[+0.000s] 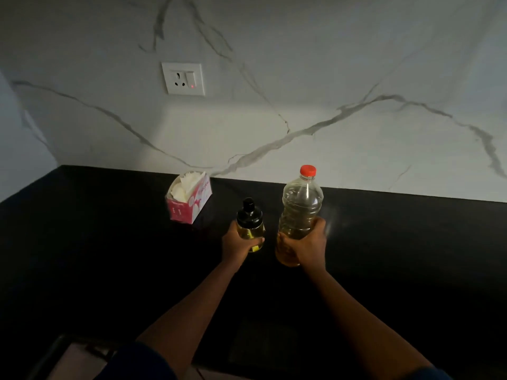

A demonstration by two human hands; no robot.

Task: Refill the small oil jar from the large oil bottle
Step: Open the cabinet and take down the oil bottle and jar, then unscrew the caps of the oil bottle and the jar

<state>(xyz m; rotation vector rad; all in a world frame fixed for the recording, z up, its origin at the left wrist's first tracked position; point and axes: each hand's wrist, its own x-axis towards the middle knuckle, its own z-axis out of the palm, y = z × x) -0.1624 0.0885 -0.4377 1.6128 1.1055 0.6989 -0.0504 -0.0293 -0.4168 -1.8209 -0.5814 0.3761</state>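
Holding the small oil jar (250, 226) upright in my left grip (237, 244), fingers and thumb curled round its glass body below the black lid (249, 212), which is on. A low level of yellow oil shows inside. I cannot tell whether its base rests on the bench (109, 229) or sits just above it.

Just right of the jar, near but apart, the large oil bottle (300, 207) stands upright with its red cap (307, 171) in place and oil in its lower part. My right grip (304, 246) is wrapped round the bottle's lower body.

Assessment: the task is at its opening step. Both vessels are closed and nothing has been poured. The next move calls for setting one vessel down to free a grip, taking off the jar's lid and the bottle's cap, then tilting the bottle's mouth over the jar's opening.

Both forearms reach forward and converge towards the jar, with the wrists roughly level.

Behind and left of the jar a pink tissue box (189, 200) sits on the bench. Higher up beyond the jar, a wall socket (183, 79) shows a red light.
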